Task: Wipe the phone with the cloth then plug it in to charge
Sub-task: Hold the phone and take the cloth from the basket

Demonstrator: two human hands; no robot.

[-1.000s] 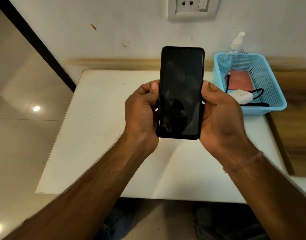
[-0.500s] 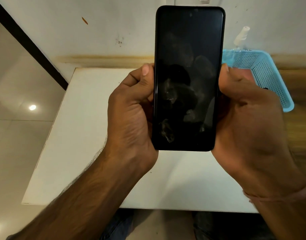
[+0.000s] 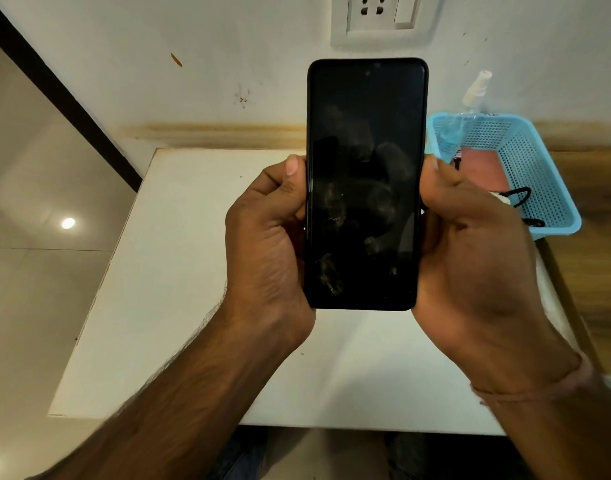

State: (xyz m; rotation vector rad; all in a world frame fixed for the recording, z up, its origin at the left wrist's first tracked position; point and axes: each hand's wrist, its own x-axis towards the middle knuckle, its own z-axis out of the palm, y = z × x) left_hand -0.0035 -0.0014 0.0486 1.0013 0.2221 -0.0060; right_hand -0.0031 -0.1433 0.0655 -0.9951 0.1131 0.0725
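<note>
Left hand and right hand grip the smudged phone by its long edges, held upright above the table, while the pink cloth lies in the basket just beyond the right hand, the nearer one.

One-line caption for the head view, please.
Smudged, dark-screened phone gripped upright by left hand and right hand above a white table; blue basket at right, wall socket above.

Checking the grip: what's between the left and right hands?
Head view: only the phone, dark smudged screen facing the camera, left hand and right hand gripping its long edges.
</note>
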